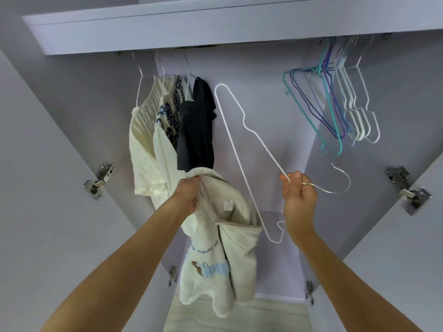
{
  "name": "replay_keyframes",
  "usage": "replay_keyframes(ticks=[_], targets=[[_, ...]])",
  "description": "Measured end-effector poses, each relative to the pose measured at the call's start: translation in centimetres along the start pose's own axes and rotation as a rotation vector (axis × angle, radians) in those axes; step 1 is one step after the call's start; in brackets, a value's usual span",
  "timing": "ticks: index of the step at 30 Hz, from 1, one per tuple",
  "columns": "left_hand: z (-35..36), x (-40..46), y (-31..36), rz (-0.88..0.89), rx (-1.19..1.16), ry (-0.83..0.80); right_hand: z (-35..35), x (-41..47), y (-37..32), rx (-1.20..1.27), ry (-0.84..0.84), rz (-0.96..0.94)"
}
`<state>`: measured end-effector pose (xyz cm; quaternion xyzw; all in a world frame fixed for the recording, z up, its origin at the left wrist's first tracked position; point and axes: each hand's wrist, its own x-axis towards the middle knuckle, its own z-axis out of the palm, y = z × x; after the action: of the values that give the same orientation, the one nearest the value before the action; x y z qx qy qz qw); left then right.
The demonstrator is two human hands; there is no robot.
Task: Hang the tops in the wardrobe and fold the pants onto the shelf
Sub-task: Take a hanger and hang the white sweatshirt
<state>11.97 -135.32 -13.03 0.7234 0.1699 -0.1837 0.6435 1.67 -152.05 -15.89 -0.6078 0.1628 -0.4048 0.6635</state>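
Head view: your left hand (189, 196) clutches the cream top (223, 248) by its collar, in front of the open wardrobe (263, 111). Your right hand (297, 195) pinches a white hanger (242, 121) at its neck, tilted. Inside, three tops (172, 130) hang at the rail's left end; empty hangers (335, 104) bunch at its right end.

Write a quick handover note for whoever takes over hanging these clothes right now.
Left hand: grips the cream top at its collar, top hanging down.
Right hand: pinches the white hanger near its hook; the hanger's lower end sits in the top's neck opening.
Done: three tops hang on the left of the wardrobe.
Spare hangers hang on the right.
Left: work the hanger into the cream top and hang it. No pants in view, so the folding cannot be judged.
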Motion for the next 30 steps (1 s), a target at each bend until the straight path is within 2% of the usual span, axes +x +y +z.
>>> replay_keyframes(ticks=[3,8,11,13,15,17,19,21,23,25,27,30], targets=[[0.1,-0.1,-0.7,-0.020,-0.016,0.057,0.9,0.8,-0.7,0.114,0.027,0.086],[-1.1,-0.5,-2.3,0.104,0.088,-0.097,3.7,2.1,-1.4,0.481,0.143,0.330],[-2.2,-1.0,-1.8,0.110,-0.008,-0.089,6.1,2.2,-0.9,0.533,0.162,0.412],[-2.9,-1.5,-1.3,0.103,-0.092,-0.084,7.5,1.6,-0.1,0.476,0.156,0.447],[-4.2,-1.9,-0.4,0.163,-0.192,-0.070,8.3,0.0,1.6,0.308,0.104,0.443],[-5.7,-2.3,0.6,0.249,-0.274,-0.036,7.7,-2.1,3.9,-0.003,-0.029,0.292],[-7.5,-2.3,1.3,0.320,-0.320,0.064,6.5,-3.1,5.3,-0.261,-0.175,0.078],[-9.0,-2.1,1.3,0.352,-0.294,0.164,5.7,-2.3,5.3,-0.353,-0.209,-0.061],[-9.6,-2.1,0.8,0.352,-0.226,0.181,5.6,-0.7,4.7,-0.375,-0.204,-0.127],[-9.3,-2.4,0.6,0.336,-0.172,0.129,6.4,0.3,4.5,-0.353,-0.165,-0.088],[-8.6,-2.9,0.7,0.323,-0.166,0.037,7.2,0.1,5.0,-0.299,-0.086,0.066],[-7.7,-3.3,1.6,0.307,-0.278,-0.083,7.1,-1.5,6.7,-0.325,-0.063,0.239]])
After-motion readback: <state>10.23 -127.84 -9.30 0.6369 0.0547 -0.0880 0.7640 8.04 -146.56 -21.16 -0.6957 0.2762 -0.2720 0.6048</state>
